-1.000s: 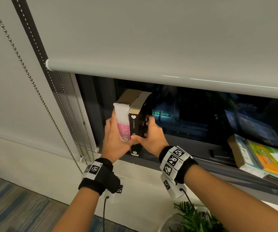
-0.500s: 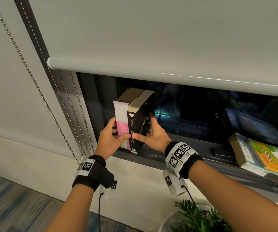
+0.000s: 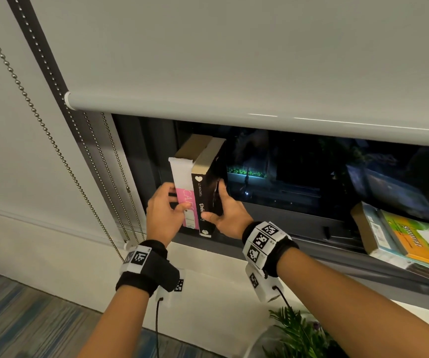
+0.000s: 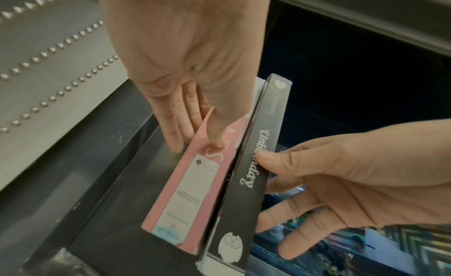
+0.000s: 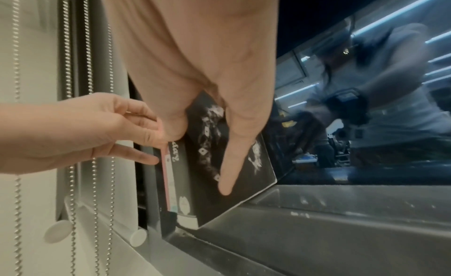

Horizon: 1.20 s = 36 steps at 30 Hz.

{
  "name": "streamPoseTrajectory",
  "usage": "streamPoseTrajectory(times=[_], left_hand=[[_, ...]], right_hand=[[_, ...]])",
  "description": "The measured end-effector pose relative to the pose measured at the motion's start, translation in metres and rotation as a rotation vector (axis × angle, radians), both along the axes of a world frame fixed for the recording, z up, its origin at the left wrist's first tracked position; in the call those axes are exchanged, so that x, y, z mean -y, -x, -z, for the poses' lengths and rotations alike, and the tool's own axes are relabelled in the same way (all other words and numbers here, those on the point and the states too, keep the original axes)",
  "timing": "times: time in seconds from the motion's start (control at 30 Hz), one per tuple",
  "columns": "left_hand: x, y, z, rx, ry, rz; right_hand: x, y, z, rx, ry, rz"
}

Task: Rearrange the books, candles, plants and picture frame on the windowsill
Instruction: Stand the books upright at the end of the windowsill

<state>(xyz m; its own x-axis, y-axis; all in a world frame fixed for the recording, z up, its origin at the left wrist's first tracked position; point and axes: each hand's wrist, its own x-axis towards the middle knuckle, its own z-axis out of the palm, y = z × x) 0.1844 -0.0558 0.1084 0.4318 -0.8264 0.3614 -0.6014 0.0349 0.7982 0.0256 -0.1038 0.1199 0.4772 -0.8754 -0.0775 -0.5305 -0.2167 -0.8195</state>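
Two books (image 3: 197,192) stand upright at the windowsill's (image 3: 311,229) left end, gripped by left hand (image 3: 163,213) and right hand (image 3: 227,215) fingers; book stack (image 3: 399,239) and plant (image 3: 298,334) appear unplaced.

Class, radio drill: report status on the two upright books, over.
Left hand on pink book, right hand gripping black book. Both books upright on windowsill, left end. Nothing in the way.

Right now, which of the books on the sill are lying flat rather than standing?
The stack at the far right, topped by the orange-and-green book, lies flat. The pink-and-white book and black book stand upright at the left end, held between both hands.
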Motion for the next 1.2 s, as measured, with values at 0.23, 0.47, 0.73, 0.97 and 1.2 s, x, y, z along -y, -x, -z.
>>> streamPoseTrajectory(times=[0.23,0.47,0.73,0.97,1.2], left_hand=[[-0.009,0.010,-0.018,-0.047,0.204,-0.041],[0.002,0.008,-0.036,0.199,0.334,-0.001],[-0.001,-0.007,-0.045,0.270,0.258,0.079],[-0.008,0.005,-0.055,0.296,0.315,0.061],[0.004,0.007,-0.062,0.334,0.310,0.013]], right_hand=[[-0.010,0.000,-0.013,0.119,0.207,0.151],[-0.014,0.003,-0.041,0.063,0.489,0.095],[-0.013,-0.005,-0.044,-0.045,0.462,0.058],[-0.016,0.009,-0.054,-0.076,0.523,0.082],[-0.014,0.007,-0.054,-0.090,0.549,0.031]])
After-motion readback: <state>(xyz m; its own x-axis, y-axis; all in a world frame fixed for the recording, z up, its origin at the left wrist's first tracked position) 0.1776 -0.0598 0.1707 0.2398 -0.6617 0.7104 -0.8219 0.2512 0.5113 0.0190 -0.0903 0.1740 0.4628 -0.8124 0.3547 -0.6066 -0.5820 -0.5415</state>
